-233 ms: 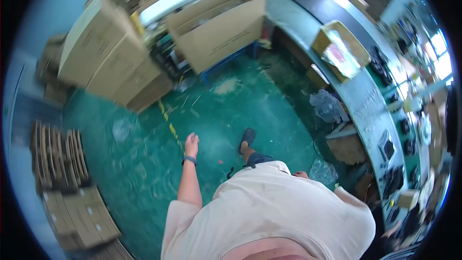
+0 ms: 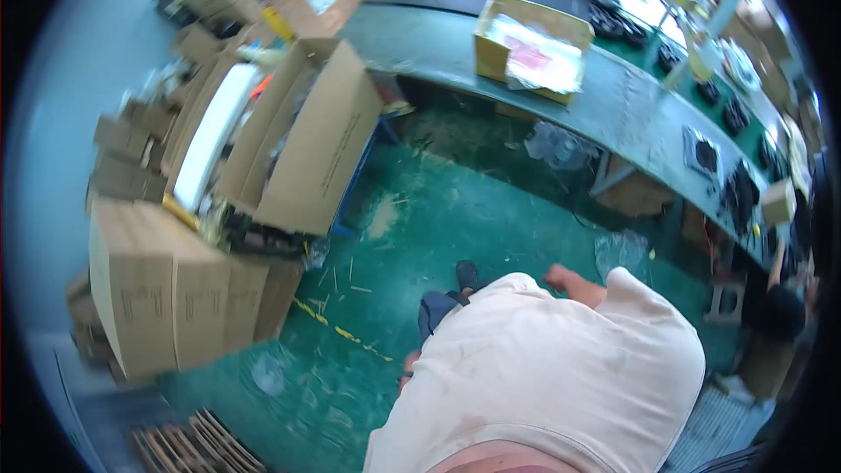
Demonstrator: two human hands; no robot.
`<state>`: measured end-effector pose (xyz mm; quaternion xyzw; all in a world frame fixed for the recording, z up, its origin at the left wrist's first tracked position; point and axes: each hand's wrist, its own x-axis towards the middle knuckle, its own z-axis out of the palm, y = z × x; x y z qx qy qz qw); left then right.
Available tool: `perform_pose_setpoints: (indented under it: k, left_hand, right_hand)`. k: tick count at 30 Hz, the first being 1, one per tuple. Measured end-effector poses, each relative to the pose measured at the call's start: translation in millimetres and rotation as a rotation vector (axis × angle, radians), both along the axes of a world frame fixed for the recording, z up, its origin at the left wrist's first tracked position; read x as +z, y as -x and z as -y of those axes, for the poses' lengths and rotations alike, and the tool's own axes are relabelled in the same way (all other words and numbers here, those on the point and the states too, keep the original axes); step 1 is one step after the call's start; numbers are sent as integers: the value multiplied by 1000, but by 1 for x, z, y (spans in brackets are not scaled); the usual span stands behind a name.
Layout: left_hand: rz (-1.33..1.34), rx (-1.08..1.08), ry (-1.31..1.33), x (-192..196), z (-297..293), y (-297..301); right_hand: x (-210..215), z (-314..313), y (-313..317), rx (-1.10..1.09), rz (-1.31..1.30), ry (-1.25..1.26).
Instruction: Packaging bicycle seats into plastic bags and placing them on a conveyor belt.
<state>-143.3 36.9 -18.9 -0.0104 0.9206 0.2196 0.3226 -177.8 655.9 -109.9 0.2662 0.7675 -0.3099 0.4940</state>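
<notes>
Looking down on the person's pale shirt (image 2: 543,377). Right hand (image 2: 561,278) is poking out past the shirt edge, holding nothing; fingers blurred, so I can't tell if spread or curled. Left hand (image 2: 410,361) is mostly hidden beside the shirt, grip unreadable. Nearest thing: dark shoe (image 2: 467,275) on green floor (image 2: 491,210), w/ open cardboard box (image 2: 302,144) well apart.

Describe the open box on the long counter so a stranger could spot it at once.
Follow the long grey-green counter curving across the top of the view. Near its left end sits a small open yellow-brown carton. Unlike the big brown boxes on the floor, it holds crumpled clear plastic over something pink.
</notes>
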Motion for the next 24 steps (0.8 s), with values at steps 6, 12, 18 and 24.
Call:
perform_pose_setpoints:
  k: [6, 12, 18, 24]
  left_hand:
    - [261, -16, 210, 46, -15, 241]
    - [506, 56, 428, 5, -6, 431]
    - [-115, 19, -157, -28, -102, 676]
    - [-273, -233, -557, 146, -404, 894]
  right_hand:
    - [110, 48, 229, -367, -591, 154]
    - [120, 17, 314, -402, -558, 16]
    - [85, -47, 305, -582, -163, -78]
    - [161, -140, 403, -1255, -467, 108]
